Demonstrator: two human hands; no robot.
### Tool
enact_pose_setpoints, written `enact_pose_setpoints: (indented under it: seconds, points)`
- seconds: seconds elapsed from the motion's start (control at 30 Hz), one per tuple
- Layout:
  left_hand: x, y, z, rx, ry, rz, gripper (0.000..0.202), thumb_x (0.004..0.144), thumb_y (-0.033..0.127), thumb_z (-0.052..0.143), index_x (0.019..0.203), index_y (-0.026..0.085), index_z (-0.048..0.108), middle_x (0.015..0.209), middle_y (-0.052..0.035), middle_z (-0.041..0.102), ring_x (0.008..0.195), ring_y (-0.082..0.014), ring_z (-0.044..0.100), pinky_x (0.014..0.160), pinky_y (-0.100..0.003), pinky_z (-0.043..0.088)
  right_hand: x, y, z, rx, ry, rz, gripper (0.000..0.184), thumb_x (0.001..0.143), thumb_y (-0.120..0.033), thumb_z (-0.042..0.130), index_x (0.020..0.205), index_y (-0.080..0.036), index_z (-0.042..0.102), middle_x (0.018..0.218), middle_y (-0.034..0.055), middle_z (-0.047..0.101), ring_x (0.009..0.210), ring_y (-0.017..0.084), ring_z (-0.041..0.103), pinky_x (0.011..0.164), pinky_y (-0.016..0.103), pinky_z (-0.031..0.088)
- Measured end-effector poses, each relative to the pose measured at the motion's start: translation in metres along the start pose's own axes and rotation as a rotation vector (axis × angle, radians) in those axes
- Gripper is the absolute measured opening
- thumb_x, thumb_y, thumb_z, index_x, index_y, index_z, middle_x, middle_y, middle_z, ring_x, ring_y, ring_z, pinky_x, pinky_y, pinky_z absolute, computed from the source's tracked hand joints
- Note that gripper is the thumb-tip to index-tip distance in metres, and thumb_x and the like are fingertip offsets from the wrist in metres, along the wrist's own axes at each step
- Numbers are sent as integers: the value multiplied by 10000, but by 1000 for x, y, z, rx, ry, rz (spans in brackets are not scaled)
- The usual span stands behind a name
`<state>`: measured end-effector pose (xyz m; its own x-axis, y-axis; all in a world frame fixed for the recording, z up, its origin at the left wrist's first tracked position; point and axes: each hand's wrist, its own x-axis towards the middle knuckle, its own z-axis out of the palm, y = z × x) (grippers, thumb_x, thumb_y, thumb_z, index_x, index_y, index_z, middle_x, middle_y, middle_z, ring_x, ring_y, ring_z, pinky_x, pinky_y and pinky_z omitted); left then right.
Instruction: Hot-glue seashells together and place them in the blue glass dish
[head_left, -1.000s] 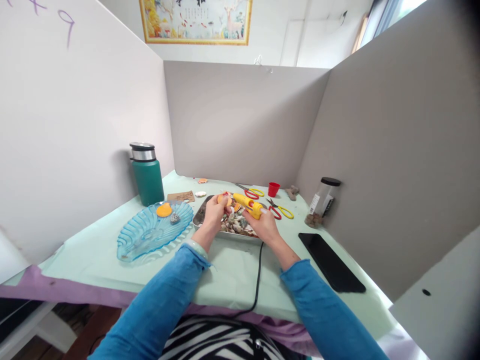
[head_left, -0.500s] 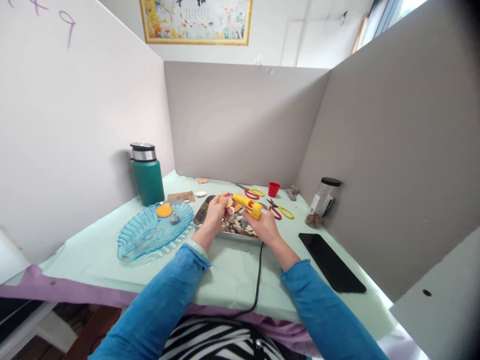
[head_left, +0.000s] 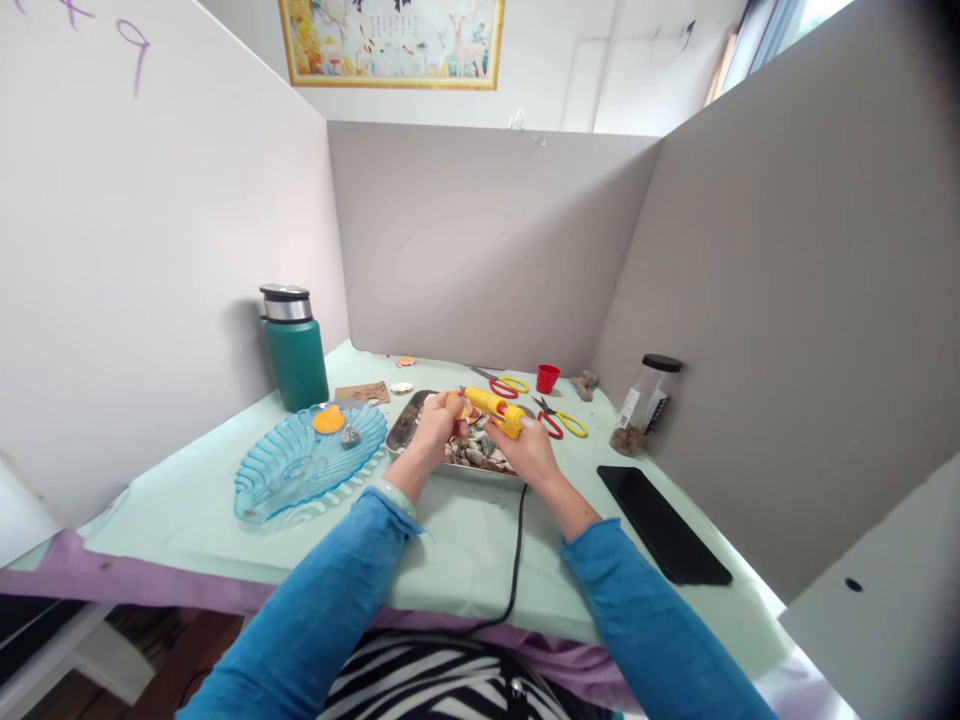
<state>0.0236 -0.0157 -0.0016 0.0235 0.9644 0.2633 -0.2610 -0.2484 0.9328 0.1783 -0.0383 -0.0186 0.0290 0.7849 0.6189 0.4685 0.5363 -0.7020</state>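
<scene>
My right hand (head_left: 523,447) is wrapped round a yellow hot glue gun (head_left: 495,405), its nozzle pointing left. A black cord (head_left: 519,560) runs down from it over the table's front edge. In my left hand (head_left: 433,425) a small orange seashell (head_left: 459,405) is pinched between the fingers, close to the nozzle; the fingers hide part of it. Both hands are above a metal tray (head_left: 405,420) that holds many shells and small stones (head_left: 478,450).
At left stand a blue shell-shaped dish (head_left: 277,480) with an orange shell (head_left: 328,419) and a green bottle (head_left: 294,350). Two pairs of scissors (head_left: 510,385), a red cup (head_left: 547,378), a jar (head_left: 646,400) and a black phone (head_left: 664,525) lie behind and right. Grey panels (head_left: 487,240) enclose the table.
My left hand has turned the orange shell slightly at the glue gun's nozzle, so less of it shows. My right hand and the glue gun stay almost in place.
</scene>
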Motion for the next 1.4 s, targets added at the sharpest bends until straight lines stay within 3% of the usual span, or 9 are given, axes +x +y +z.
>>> enact_pose_setpoints:
  seconds: [0.17, 0.33, 0.6, 0.87, 1.0, 1.13, 1.27, 1.4]
  points:
    - [-1, 1, 0, -8, 20, -8, 129, 795, 254, 614, 761, 174, 518, 591, 35, 573, 378, -63, 438, 407, -206, 325, 0, 0, -1, 105, 48, 22, 333, 772, -484, 636, 808, -157, 692, 722, 50, 693, 657, 199, 622, 606, 291, 485]
    - [-3, 3, 2, -9, -45, -11, 141, 805, 266, 638, 788, 159, 548, 607, 22, 578, 387, -69, 456, 406, -206, 319, 3, -2, -5, 227, 137, 174, 350, 751, -476, 658, 858, -146, 702, 712, 53, 688, 639, 203, 627, 593, 304, 497]
    - [-7, 4, 5, 75, -177, -1, 200, 810, 301, 685, 791, 162, 543, 556, 38, 535, 386, -84, 487, 405, -206, 346, 5, -5, -4, 338, 115, 275, 311, 682, -431, 714, 844, -168, 683, 570, -24, 604, 477, 141, 514, 505, 281, 449]
    - [-9, 5, 6, 70, -242, 5, 242, 810, 350, 711, 838, 144, 587, 589, 12, 572, 431, -95, 525, 437, -212, 404, 6, -4, 1, 381, 126, 303, 305, 660, -407, 704, 865, -184, 673, 606, -38, 593, 477, 122, 498, 478, 254, 424]
    - [-9, 6, 6, 68, -249, -8, 323, 825, 450, 695, 874, 146, 597, 607, 1, 589, 434, -110, 541, 421, -223, 420, 6, -3, 3, 351, 150, 266, 304, 670, -404, 694, 875, -181, 672, 638, -20, 629, 518, 139, 552, 506, 257, 453]
    - [-8, 7, 6, 52, -184, -74, 397, 843, 531, 655, 881, 139, 605, 670, -34, 626, 480, -150, 609, 411, -248, 465, 4, -2, 6, 301, 196, 187, 306, 692, -392, 694, 896, -165, 690, 769, 42, 704, 679, 193, 659, 636, 294, 530]
    - [-5, 6, 4, -9, -158, -130, 384, 857, 509, 652, 888, 127, 626, 711, -51, 640, 539, -165, 636, 413, -256, 500, 0, 3, 10, 238, 199, 41, 306, 758, -406, 672, 940, -161, 692, 887, 81, 733, 820, 235, 688, 768, 349, 548]
    - [-4, 7, 4, -119, -188, -199, 336, 870, 445, 665, 822, 113, 643, 711, -55, 636, 568, -140, 623, 424, -230, 506, -2, 9, 13, 162, 185, -19, 301, 798, -411, 652, 978, -171, 682, 884, 76, 734, 798, 231, 679, 771, 357, 546]
